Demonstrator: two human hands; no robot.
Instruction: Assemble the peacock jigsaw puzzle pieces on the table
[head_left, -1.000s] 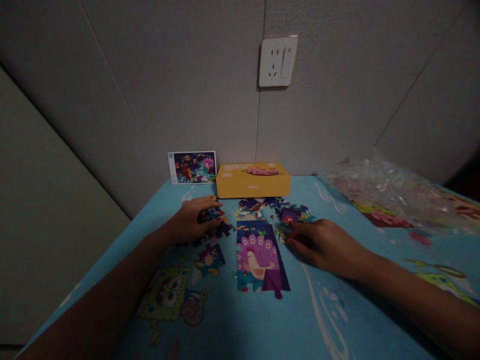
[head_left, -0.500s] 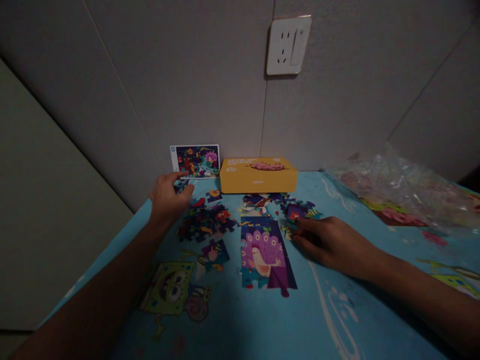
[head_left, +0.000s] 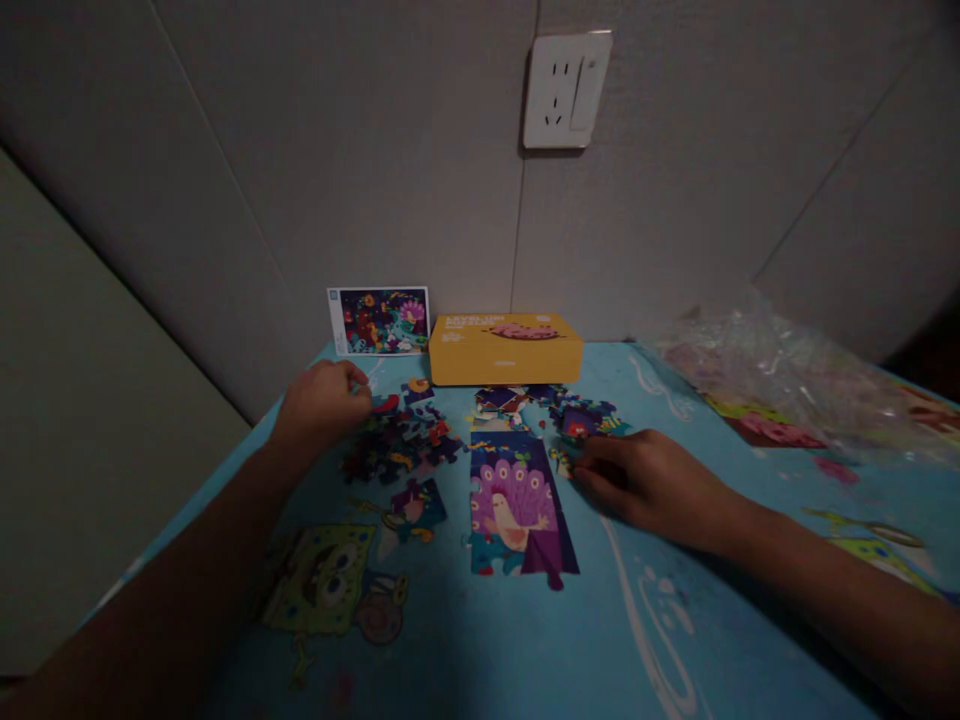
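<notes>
My left hand (head_left: pixel 324 400) is closed, its fingers curled in at the upper left edge of a heap of loose puzzle pieces (head_left: pixel 405 445); what they hold, if anything, is hidden. My right hand (head_left: pixel 637 480) rests low on the table, thumb and fingers pinched at a small light-coloured puzzle piece (head_left: pixel 560 462). Just left of that piece lies a joined puzzle section (head_left: pixel 517 510) showing a purple peacock. A small joined cluster (head_left: pixel 418 505) sits below the heap. More pieces (head_left: pixel 589 418) are spread beyond my right fingertips.
A yellow puzzle box (head_left: pixel 506 365) stands against the wall, with a picture card (head_left: pixel 382 322) leaning to its left. Crumpled clear plastic (head_left: pixel 810 380) covers printed items at the right. The cartoon-printed blue tablecloth (head_left: pixel 480 650) runs under everything. A socket (head_left: pixel 568 90) is on the wall.
My left hand has drawn its spread fingers together and turned slightly, and the piece seen between finger and thumb no longer shows. My right hand stays at the light piece. The view shifted slightly.
</notes>
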